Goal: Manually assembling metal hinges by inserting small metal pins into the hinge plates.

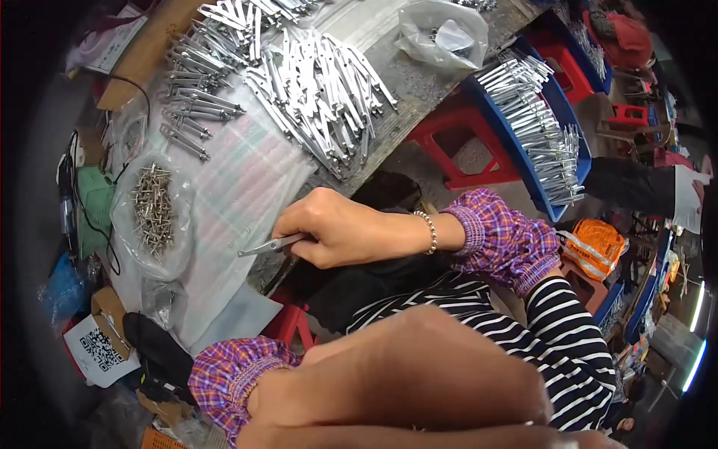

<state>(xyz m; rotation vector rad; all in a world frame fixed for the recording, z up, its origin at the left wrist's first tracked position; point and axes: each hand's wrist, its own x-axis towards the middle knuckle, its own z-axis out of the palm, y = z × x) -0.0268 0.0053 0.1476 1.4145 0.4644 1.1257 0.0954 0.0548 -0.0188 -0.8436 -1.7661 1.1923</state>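
My right hand [329, 228], with a beaded bracelet at the wrist, is closed around a slim grey metal strip [271, 245]. The strip's free end points left, over the table's pale covering. My left hand [449, 359] is raised very close to the camera and looms large along the lower edge; its fingers are hidden. Beyond my right hand lies a big heap of shiny metal strips [310, 86]. More strips with pins attached [198, 105] lie to its left. An open plastic bag of small metal pins [153, 209] sits on the left of the table.
A blue bin [542, 135] full of metal strips rests on a red stool [464, 142] at the right. A clear plastic bag [441, 34] lies at the table's far edge. At lower left are a printed card [101, 352] and a cardboard piece [111, 318].
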